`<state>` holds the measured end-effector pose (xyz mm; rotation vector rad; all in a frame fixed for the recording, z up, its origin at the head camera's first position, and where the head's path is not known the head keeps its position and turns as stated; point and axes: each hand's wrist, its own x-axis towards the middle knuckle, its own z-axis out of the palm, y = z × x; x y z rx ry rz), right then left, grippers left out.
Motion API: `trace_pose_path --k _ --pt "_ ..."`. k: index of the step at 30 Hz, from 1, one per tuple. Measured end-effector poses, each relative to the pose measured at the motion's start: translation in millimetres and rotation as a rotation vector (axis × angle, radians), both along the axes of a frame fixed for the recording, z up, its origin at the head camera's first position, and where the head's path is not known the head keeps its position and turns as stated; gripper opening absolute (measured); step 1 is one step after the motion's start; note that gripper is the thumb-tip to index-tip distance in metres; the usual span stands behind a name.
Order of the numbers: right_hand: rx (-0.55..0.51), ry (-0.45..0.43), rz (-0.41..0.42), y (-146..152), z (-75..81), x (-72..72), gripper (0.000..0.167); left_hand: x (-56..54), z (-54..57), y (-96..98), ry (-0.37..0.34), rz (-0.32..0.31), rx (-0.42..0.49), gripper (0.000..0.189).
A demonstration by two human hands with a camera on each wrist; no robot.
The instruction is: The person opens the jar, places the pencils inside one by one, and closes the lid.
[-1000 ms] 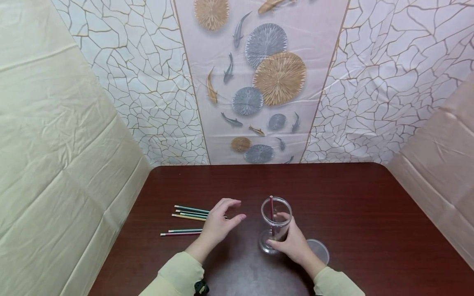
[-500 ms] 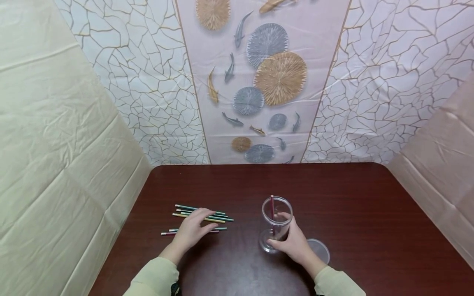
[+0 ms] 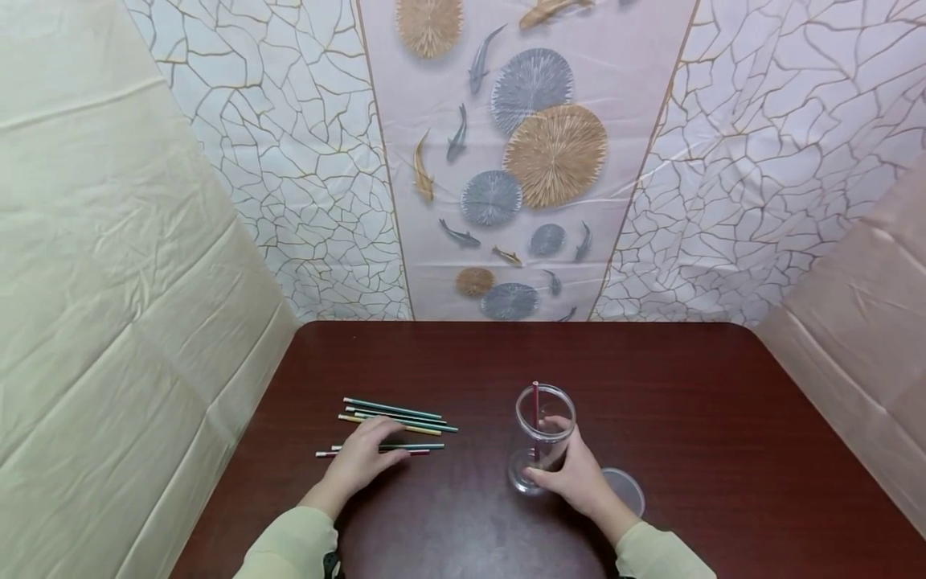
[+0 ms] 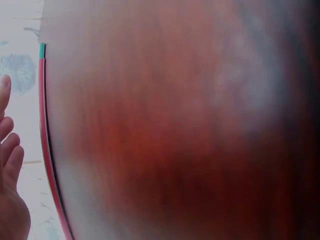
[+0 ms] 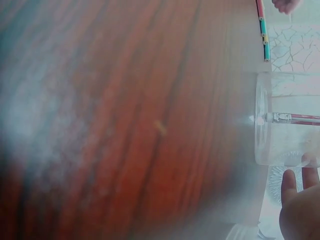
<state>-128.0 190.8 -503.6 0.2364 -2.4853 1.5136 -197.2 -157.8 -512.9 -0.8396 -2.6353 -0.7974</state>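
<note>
My right hand [image 3: 571, 466] grips a clear jar [image 3: 524, 442] that stands upright and uncovered on the table. One red pencil [image 3: 536, 410] is inside it, rising just past the rim; in the right wrist view its eraser end [image 5: 280, 118] is at the jar's base. On the left, my left hand [image 3: 360, 457] is over the near side of some loose pencils, fingers loosely bent and thumb apart. Several green pencils [image 3: 394, 408] and a yellow pencil [image 3: 428, 432] lie beyond the fingers. Nearest the thumb lie a green pencil [image 3: 432, 445] and a red pencil [image 3: 419, 453], partly hidden by the hand.
A round translucent lid [image 3: 625, 492] lies flat on the dark red-brown table [image 3: 687, 402], beside my right wrist. Patterned cloth [image 3: 340, 201] hangs behind the far table edge, with pale cloth walls [image 3: 166, 322] at the sides.
My left hand has swung left from the gap between pencils and jar to above the pencils, then a little nearer to me. My right hand and the jar stay put.
</note>
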Motion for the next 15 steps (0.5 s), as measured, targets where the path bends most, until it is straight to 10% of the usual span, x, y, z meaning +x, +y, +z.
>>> trace_pose_path --k 15 --pt "0.035 -0.005 -0.02 -1.6 1.8 0.7 0.084 -3.3 -25.6 -8.2 -0.06 -0.047 0.041 0.031"
